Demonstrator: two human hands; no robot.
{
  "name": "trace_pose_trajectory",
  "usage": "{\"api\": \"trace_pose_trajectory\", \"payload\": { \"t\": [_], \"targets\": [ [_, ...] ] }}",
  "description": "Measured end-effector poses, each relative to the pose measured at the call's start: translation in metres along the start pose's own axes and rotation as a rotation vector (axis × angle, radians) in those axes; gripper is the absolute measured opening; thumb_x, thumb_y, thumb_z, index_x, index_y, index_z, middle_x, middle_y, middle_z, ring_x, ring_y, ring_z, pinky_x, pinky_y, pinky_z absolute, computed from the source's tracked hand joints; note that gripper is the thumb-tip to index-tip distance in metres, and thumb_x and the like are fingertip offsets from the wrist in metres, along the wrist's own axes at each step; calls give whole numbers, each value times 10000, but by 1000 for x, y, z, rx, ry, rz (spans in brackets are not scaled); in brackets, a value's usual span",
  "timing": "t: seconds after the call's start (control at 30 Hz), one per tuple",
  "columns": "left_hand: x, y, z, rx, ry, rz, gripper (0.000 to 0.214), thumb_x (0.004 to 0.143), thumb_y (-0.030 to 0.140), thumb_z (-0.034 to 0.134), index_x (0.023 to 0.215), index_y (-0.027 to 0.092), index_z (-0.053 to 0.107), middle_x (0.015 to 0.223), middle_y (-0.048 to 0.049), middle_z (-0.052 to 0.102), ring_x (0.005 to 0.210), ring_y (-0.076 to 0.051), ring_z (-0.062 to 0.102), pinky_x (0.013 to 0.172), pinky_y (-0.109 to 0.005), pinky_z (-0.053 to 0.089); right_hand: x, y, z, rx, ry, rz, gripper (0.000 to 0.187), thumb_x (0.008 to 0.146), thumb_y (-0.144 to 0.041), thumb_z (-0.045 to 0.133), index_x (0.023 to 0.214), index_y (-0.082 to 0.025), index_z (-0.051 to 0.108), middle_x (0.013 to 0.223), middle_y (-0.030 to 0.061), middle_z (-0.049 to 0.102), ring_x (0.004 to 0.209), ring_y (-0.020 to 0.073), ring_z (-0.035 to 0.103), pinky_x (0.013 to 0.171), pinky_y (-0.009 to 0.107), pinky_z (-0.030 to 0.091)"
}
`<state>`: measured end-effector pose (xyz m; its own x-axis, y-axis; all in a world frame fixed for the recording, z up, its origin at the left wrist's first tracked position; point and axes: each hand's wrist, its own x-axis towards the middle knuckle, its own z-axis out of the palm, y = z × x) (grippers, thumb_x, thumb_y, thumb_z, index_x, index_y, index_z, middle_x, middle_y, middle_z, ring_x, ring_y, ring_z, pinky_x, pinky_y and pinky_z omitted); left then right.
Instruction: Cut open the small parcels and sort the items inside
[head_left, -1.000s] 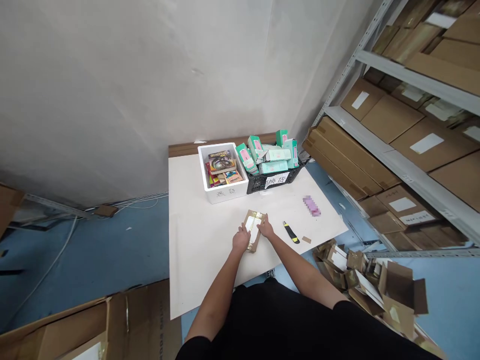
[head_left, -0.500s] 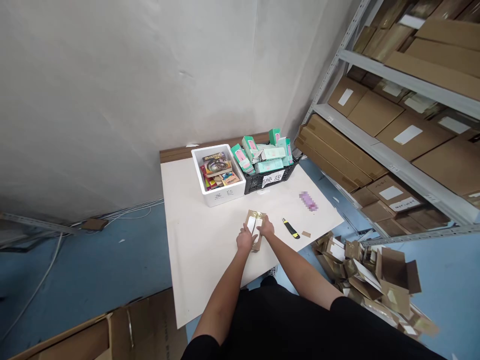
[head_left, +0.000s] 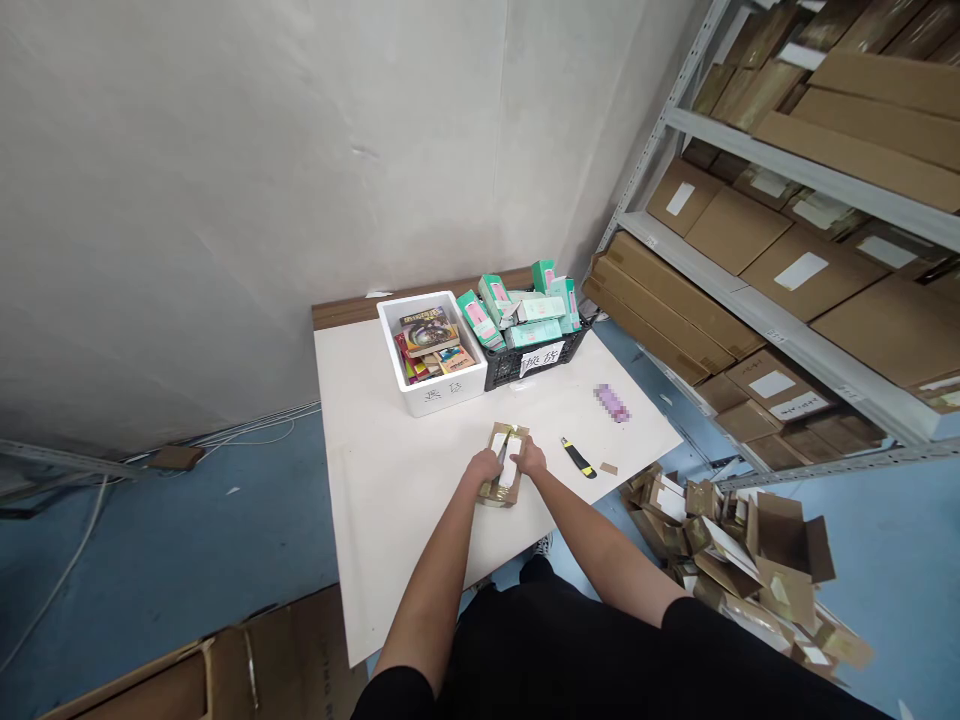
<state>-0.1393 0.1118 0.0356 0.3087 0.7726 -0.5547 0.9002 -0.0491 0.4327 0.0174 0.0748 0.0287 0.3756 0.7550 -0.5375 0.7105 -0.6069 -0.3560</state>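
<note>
A small taped cardboard box (head_left: pixel 498 494) with a white label lies on the white table (head_left: pixel 390 510). Its top is slit along the middle, and the flaps stand slightly apart. On its left side, my left hand (head_left: pixel 485 466) grips one flap. My right hand (head_left: pixel 531 457) is closed on the opposite flap at the right side, thumb on top. What the box holds cannot be made out. To the right of my right hand lies a black and yellow utility knife (head_left: pixel 578 458).
Behind the box stand a white foam bin (head_left: pixel 442 395) of books and a black crate (head_left: pixel 536 365) of green boxes. A blurred purple item (head_left: pixel 612 402) and a cardboard scrap (head_left: pixel 609 468) lie rightward. Shelving (head_left: pixel 780 310) and discarded cartons (head_left: pixel 750 570) are on the right.
My hands have moved apart, the left one leftward. The slit in the box top has widened as the flaps are pulled open. The view has shifted slightly.
</note>
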Motion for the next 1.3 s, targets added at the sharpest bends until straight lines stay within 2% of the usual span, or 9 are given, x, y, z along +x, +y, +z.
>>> {"api": "trace_pose_trajectory", "payload": {
  "t": [0.17, 0.3, 0.53, 0.77, 0.83, 0.9, 0.97, 1.1, 1.3],
  "targets": [
    [-11, -31, -18, -116, -79, 125, 280, 910, 288, 533, 1016, 173, 764, 1103, -82, 821, 1063, -259, 759, 882, -307, 586, 4, 2, -4, -5, -36, -17, 584, 911, -367, 764, 1420, -220, 519, 1253, 93, 757, 1202, 272, 720, 955, 334, 554],
    [-29, -49, -18, -212, -43, 144, 394, 1004, 256, 383, 1191, 186, 723, 1262, -46, 787, 1133, -211, 738, 909, -272, 580, 3, 3, -3, 23, -54, -16, 665, 908, -351, 751, 1498, -205, 480, 1282, 121, 751, 1236, 295, 705, 973, 353, 555],
    [-40, -41, 10, -226, 71, 5, 477, 1019, 258, 400, 1463, 174, 552, 1245, -122, 779, 1153, -276, 734, 963, -363, 557, -19, -17, 28, 122, -48, 31, 1228, 827, -392, 770, 1703, -85, -35, 1403, 199, 680, 1269, 326, 679, 1024, 395, 542],
    [-45, -51, 26, -352, 308, -210, 814, 1026, 343, 477, 1696, 147, 58, 1363, -160, 718, 1211, -267, 709, 988, -360, 552, -24, 21, -3, 408, -170, -93, 678, 921, -250, 503, 1595, -220, 436, 1361, 92, 719, 1194, 270, 706, 968, 361, 570],
    [-49, -54, 29, -310, 460, -230, 827, 998, 355, 554, 1691, 172, 142, 1537, -194, 585, 1359, -305, 611, 1070, -416, 528, -28, 39, -8, 356, -25, -151, 731, 922, -249, 522, 1637, -226, 370, 1541, 105, 592, 1342, 279, 617, 1057, 390, 536],
    [-52, -54, 30, -175, 563, -151, 658, 984, 293, 566, 1610, 190, 388, 1664, -191, 429, 1508, -345, 446, 1163, -487, 471, -33, 51, -7, 200, 159, -215, 807, 926, -265, 563, 1681, -212, 283, 1707, 127, 368, 1513, 297, 441, 1163, 426, 459],
    [-53, -49, 31, -38, 503, 47, 473, 961, 182, 548, 1426, 233, 616, 1674, -128, 429, 1565, -329, 352, 1220, -516, 425, -38, 53, -5, 6, 235, -329, 746, 946, -247, 555, 1663, -217, 351, 1775, 111, 196, 1619, 311, 229, 1241, 472, 354],
    [-54, -39, 36, 74, 231, 349, 387, 875, 104, 608, 1188, 263, 769, 1581, -67, 560, 1582, -314, 335, 1279, -546, 366, -38, 37, -4, -294, 164, -520, 471, 985, -213, 515, 1427, -260, 669, 1797, 46, 137, 1654, 343, -43, 1292, 585, 149],
    [-62, -44, 44, -109, 194, 299, 350, 1024, 310, 482, 995, 216, 818, 1566, -52, 594, 1626, -280, 266, 1288, -536, 349, -26, 15, -13, -386, 104, -482, 587, 990, -206, 514, 1574, -264, 530, 1805, 74, 67, 1651, 351, -80, 1280, 597, 126]
  ]
}}
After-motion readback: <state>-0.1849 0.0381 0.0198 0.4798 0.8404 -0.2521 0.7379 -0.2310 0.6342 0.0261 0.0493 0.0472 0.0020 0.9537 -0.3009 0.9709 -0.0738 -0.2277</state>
